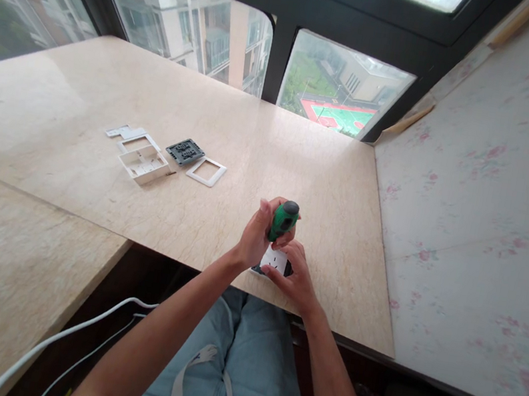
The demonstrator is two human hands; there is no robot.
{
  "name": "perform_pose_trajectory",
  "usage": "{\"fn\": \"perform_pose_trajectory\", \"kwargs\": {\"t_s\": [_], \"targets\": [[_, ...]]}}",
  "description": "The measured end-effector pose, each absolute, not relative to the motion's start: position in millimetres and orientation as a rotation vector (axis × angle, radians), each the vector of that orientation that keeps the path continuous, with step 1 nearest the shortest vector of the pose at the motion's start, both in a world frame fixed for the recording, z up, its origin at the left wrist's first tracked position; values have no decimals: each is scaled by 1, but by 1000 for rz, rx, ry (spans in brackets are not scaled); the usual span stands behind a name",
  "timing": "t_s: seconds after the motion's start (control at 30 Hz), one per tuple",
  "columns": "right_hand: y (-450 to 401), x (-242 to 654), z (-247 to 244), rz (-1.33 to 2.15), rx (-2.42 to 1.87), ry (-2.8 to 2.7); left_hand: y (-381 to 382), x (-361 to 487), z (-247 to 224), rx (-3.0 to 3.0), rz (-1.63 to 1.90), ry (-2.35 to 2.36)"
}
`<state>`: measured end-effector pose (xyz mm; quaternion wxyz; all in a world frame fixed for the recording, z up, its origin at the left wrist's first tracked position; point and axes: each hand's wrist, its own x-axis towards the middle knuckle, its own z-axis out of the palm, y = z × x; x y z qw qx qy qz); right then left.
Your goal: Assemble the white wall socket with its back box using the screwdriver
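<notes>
While the left hand [257,232] wraps its fingers around the green-and-black handle of a screwdriver [283,223], a white-faced socket [275,262] with dark edging lies beneath it, near the front edge of the table [336,196]. The thumb of that hand points upward beside the handle, and the tool's tip is hidden, so whether it meets the socket cannot be told. The right hand [297,279] is partly open, its thumb and fingers spread around the socket and holding it on the right side.

To the left, further back on the table, lies a white square frame [200,179], just beside a dark gray panel [185,151]. Left of these sits a shallow white box [151,174] with open top, a small screw-like piece [170,173] near its corner and other white pieces [126,132] behind it. Beyond the table stands a dark-framed window [278,58]; a flower-patterned wall [486,208] rises at right.
</notes>
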<state>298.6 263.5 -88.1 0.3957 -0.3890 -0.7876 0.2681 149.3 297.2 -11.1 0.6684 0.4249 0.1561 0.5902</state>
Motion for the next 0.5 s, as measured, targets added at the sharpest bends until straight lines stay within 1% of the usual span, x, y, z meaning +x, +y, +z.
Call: {"fn": "perform_pose_trajectory", "kwargs": {"t_s": [0.23, 0.5], "targets": [[264, 299, -88, 668, -961, -1998, 293, 140, -19, 1024, 1362, 314], [263, 298, -88, 651, -994, -2006, 299, 135, -2, 1045, 1105, 495]]}}
